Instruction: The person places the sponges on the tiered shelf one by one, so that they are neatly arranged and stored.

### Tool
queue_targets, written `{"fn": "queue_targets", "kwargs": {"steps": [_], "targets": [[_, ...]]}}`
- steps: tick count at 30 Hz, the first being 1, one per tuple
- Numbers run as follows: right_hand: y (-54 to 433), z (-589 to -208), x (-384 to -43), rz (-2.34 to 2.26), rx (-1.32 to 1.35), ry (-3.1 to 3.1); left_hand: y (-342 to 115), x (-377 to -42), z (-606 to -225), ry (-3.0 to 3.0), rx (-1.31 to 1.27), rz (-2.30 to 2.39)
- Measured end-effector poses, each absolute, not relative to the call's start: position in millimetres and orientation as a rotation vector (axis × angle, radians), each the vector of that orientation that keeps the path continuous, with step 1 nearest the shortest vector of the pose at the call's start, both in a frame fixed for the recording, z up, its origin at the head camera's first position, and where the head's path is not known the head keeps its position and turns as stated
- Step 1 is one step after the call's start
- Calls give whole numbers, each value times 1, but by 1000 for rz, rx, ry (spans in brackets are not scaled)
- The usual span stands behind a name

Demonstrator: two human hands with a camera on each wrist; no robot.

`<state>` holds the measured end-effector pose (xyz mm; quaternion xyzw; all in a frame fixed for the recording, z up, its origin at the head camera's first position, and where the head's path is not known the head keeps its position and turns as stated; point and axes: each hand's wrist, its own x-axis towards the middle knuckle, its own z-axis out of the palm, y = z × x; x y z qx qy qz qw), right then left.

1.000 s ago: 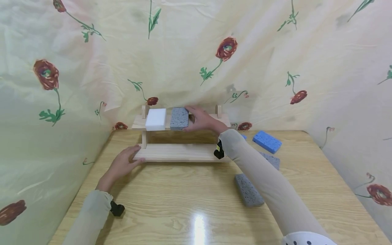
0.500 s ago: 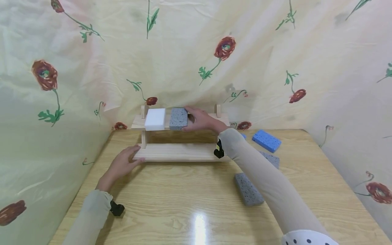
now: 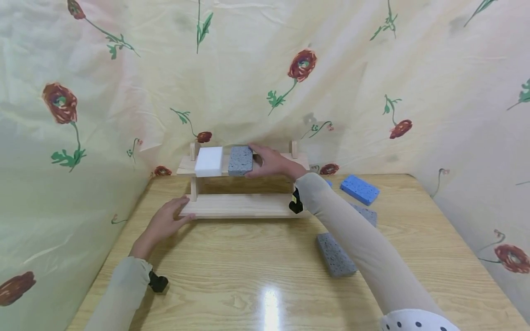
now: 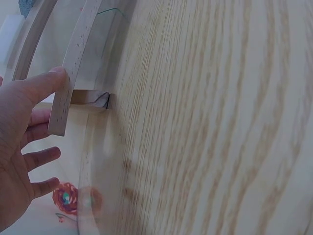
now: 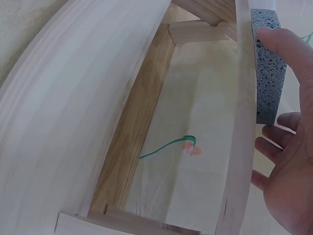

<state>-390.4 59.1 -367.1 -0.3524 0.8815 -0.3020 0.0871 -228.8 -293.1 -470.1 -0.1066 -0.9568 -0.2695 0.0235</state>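
Observation:
A two-tier wooden shelf [image 3: 244, 205] stands at the back of the table. My left hand [image 3: 165, 220] grips the left end of its lower board, thumb on the front edge in the left wrist view, with the other fingers spread behind. On the upper board, my right hand [image 3: 271, 163] holds a speckled grey sponge [image 3: 240, 161] by its right side. The right wrist view shows the thumb against the front face of that grey block [image 5: 269, 73], the fingers behind the board. A white sponge [image 3: 209, 161] lies to its left, a small gap between them.
On the table to the right lie a blue sponge [image 3: 360, 189] and two grey sponges, one nearer [image 3: 333, 253] and one partly under the right sleeve [image 3: 352, 234]. Another bit of blue peeks out behind the sleeve. A flowered cloth [image 3: 244, 69] hangs close behind the shelf.

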Motion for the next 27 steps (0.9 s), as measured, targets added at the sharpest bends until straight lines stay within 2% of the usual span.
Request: {"fn": "queue_targets", "kwargs": {"steps": [10, 27], "targets": [[65, -363, -385, -822, -1072, 2680, -291, -228, -468, -2970, -316, -835], [88, -354, -355, -567, -1114, 2744, -291, -226, -466, -2967, -322, -853]]}}
